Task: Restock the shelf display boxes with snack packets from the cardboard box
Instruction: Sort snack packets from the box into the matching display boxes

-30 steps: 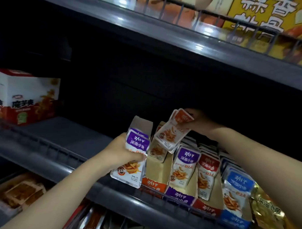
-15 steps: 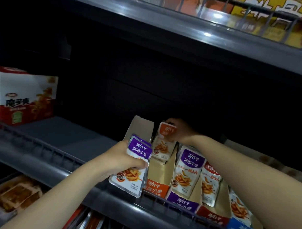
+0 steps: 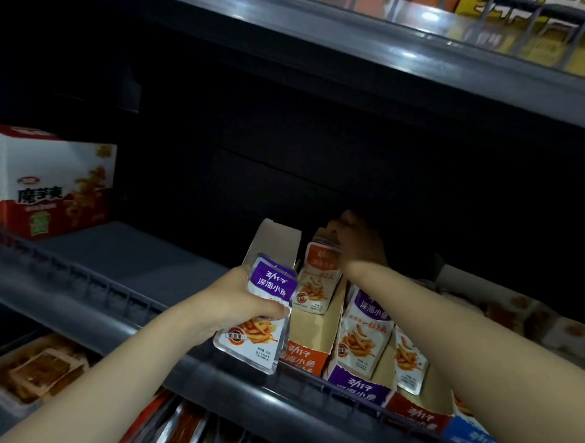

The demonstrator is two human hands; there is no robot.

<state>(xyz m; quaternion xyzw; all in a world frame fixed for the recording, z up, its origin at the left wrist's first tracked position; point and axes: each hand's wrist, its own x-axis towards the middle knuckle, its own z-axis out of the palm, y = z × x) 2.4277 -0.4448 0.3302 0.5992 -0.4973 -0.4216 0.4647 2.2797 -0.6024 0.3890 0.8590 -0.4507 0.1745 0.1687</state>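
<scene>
Purple snack packets (image 3: 259, 319) sit in the left grip (image 3: 232, 302), fingers curled round them, over the shelf (image 3: 134, 259) front edge. Orange packets (image 3: 317, 278) stand in the orange display box (image 3: 304, 356); the right grip (image 3: 356, 246) clasps their tops.

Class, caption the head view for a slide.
Restocking: left hand holds purple packets; right hand grips orange packets in the orange box.

At centre frame, your purple-topped packets (image 3: 258, 316) are silver-white with orange strips printed below the band. Just right of them, the orange-topped packets (image 3: 317, 278) show the same print. Toward the lower right, the display boxes (image 3: 304, 357) have fronts of orange, purple, red and blue. The carton (image 3: 50, 183) at far left is white over red.
</scene>
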